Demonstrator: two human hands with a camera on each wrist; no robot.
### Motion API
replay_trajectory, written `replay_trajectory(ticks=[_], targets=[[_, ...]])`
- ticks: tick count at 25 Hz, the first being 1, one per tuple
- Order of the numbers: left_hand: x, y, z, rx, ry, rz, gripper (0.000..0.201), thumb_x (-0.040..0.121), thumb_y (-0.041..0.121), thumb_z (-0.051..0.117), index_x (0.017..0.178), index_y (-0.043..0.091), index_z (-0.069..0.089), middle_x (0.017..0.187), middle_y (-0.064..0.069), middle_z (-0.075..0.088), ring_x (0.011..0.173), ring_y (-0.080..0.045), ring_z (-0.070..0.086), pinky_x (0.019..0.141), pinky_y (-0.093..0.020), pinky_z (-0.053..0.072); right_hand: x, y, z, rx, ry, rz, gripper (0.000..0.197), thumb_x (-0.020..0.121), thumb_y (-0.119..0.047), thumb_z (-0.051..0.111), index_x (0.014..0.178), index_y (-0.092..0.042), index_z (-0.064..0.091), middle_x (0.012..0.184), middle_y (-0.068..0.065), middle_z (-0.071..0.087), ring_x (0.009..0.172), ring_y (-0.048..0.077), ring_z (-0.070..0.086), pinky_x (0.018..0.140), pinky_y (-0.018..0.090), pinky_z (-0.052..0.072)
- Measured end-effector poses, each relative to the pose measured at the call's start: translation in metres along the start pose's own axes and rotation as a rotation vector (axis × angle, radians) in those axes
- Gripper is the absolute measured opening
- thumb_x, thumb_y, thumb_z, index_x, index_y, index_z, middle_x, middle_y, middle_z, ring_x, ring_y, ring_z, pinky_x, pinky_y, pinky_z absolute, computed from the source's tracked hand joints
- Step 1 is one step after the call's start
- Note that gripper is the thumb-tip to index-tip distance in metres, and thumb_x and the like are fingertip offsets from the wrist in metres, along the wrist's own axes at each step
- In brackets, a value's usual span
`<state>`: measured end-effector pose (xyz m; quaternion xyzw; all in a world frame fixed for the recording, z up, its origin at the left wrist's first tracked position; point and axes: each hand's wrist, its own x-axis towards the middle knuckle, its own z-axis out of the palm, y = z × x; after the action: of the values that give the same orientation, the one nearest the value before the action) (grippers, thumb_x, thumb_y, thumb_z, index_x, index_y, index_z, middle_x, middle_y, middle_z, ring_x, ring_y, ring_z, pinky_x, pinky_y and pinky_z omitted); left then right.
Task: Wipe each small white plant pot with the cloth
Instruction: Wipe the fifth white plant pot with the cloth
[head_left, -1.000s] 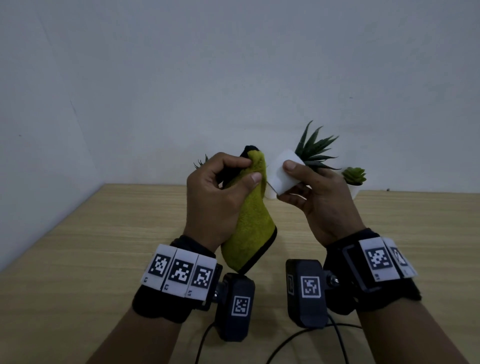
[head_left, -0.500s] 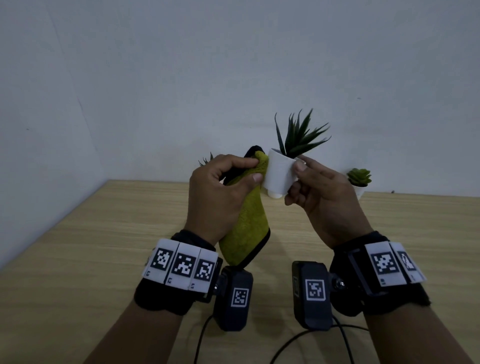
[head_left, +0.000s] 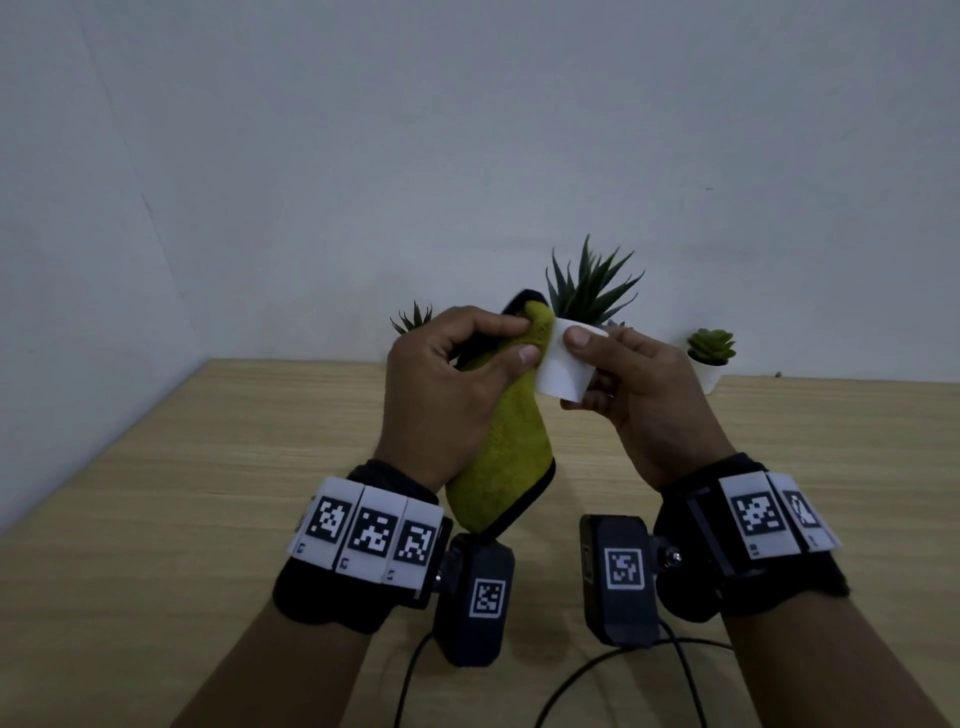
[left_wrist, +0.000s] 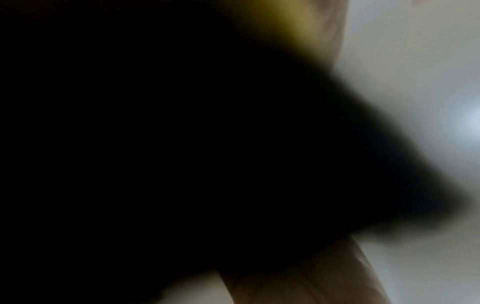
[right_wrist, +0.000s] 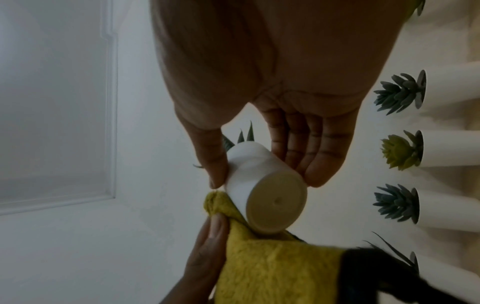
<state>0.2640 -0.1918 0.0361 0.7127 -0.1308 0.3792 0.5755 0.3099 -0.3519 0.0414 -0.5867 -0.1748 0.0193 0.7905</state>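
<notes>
- Yellow-green microfibre, the cloth (head_left: 498, 457), hangs from your left hand (head_left: 447, 395) in the head view, fingers and thumb pinched round its top edge. At 3 o'clock of it your right hand (head_left: 639, 400) holds the small white pot (head_left: 563, 371) off the wooden table (head_left: 208, 467), thumb on the near wall, spiky plant (head_left: 587, 286) up; cloth and pot touch. Another potted succulent (head_left: 710, 349) stands at 3 o'clock by the wall.
- Left wrist view: almost all black blur with a yellow smear at 12 o'clock; you cannot judge the grip from it.
- Right wrist view: your thumb and fingers (right_wrist: 306, 148) clamp the pot's wall, its base (right_wrist: 276, 202) facing the camera, and the cloth presses on it from 7 o'clock. More white pots (right_wrist: 446, 148) line the 3 o'clock edge.
- Risk: I judge the hold light, so a hard rub could twist the smooth pot free and drop it.
</notes>
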Motion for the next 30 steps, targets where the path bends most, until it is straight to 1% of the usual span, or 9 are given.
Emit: replay_trajectory(ticks=[5, 7, 9, 11, 13, 18, 22, 25, 30], targets=[[0.001, 0.001, -0.001, -0.103, -0.061, -0.048, 0.021, 0.073, 0.002, 0.079, 0.086, 0.018, 0.073, 0.084, 0.007, 0.073, 0.085, -0.011, 0.07, 0.076, -0.026, 0.055, 0.0, -0.002, 0.002, -0.032, 0.059, -0.036, 0.065, 0.057, -0.033, 0.08, 0.106, 0.004, 0.061, 0.094, 0.017, 0.069, 0.079, 0.026, 0.07, 0.061, 0.037, 0.053], [0.0, 0.001, 0.0, -0.093, -0.023, -0.043, 0.021, 0.074, 0.003, 0.079, 0.086, 0.019, 0.072, 0.085, 0.006, 0.073, 0.085, -0.011, 0.07, 0.076, -0.027, 0.056, 0.0, -0.001, 0.004, -0.041, 0.063, -0.057, 0.062, 0.058, -0.033, 0.081, 0.104, 0.001, 0.059, 0.093, 0.015, 0.067, 0.078, 0.025, 0.069, 0.059, 0.036, 0.052], [0.001, -0.001, -0.001, -0.083, 0.04, -0.054, 0.021, 0.075, 0.006, 0.079, 0.086, 0.022, 0.072, 0.087, 0.005, 0.073, 0.087, -0.014, 0.07, 0.079, -0.033, 0.057, 0.0, -0.001, 0.004, -0.016, 0.048, -0.054, 0.048, 0.066, -0.03, 0.083, 0.097, -0.002, 0.059, 0.089, 0.011, 0.067, 0.077, 0.025, 0.068, 0.059, 0.035, 0.052], [0.003, -0.004, -0.004, -0.091, 0.091, -0.071, 0.021, 0.075, 0.006, 0.079, 0.085, 0.024, 0.071, 0.087, 0.004, 0.073, 0.088, -0.016, 0.07, 0.08, -0.036, 0.057, 0.0, -0.002, 0.004, 0.064, 0.006, -0.04, 0.028, 0.076, -0.028, 0.07, 0.089, -0.006, 0.06, 0.087, 0.011, 0.065, 0.078, 0.029, 0.061, 0.059, 0.035, 0.051], [0.005, -0.004, -0.005, -0.088, 0.126, -0.073, 0.023, 0.076, 0.005, 0.078, 0.084, 0.026, 0.071, 0.087, 0.006, 0.073, 0.088, -0.014, 0.07, 0.08, -0.034, 0.057, 0.0, -0.002, 0.001, 0.132, -0.039, -0.037, 0.017, 0.077, -0.02, 0.06, 0.088, -0.007, 0.061, 0.087, 0.014, 0.062, 0.08, 0.031, 0.056, 0.06, 0.034, 0.053], [0.003, -0.005, -0.003, -0.161, 0.106, -0.112, 0.022, 0.075, 0.005, 0.077, 0.087, 0.023, 0.072, 0.088, 0.005, 0.074, 0.09, -0.014, 0.07, 0.081, -0.032, 0.056, 0.002, -0.002, -0.001, 0.111, -0.072, -0.031, 0.038, 0.073, -0.013, 0.067, 0.109, -0.001, 0.062, 0.096, 0.01, 0.067, 0.083, 0.023, 0.066, 0.065, 0.03, 0.056], [0.0, -0.006, -0.002, -0.291, 0.014, -0.173, 0.031, 0.072, 0.003, 0.068, 0.095, 0.023, 0.074, 0.098, -0.001, 0.075, 0.098, -0.019, 0.069, 0.082, -0.032, 0.056, 0.003, -0.002, -0.004, 0.068, 0.002, -0.063, 0.033, 0.071, -0.009, 0.073, 0.102, -0.002, 0.067, 0.093, 0.008, 0.072, 0.083, 0.022, 0.07, 0.067, 0.031, 0.056], [0.0, -0.007, 0.0, -0.239, 0.067, -0.144, 0.034, 0.076, -0.004, 0.072, 0.097, 0.022, 0.072, 0.098, 0.002, 0.075, 0.098, -0.017, 0.07, 0.083, -0.031, 0.056, 0.002, -0.003, -0.003, 0.02, -0.001, -0.078, 0.019, 0.076, 0.001, 0.068, 0.093, -0.006, 0.068, 0.085, 0.004, 0.073, 0.081, 0.02, 0.07, 0.067, 0.03, 0.056], [-0.001, -0.007, 0.002, -0.212, 0.104, -0.144, 0.028, 0.076, -0.003, 0.075, 0.09, 0.021, 0.074, 0.09, 0.001, 0.076, 0.09, -0.02, 0.072, 0.079, -0.035, 0.058, 0.003, -0.003, -0.006, -0.037, 0.01, -0.116, 0.026, 0.07, -0.002, 0.075, 0.094, -0.004, 0.067, 0.086, 0.007, 0.072, 0.079, 0.02, 0.07, 0.066, 0.031, 0.057]])
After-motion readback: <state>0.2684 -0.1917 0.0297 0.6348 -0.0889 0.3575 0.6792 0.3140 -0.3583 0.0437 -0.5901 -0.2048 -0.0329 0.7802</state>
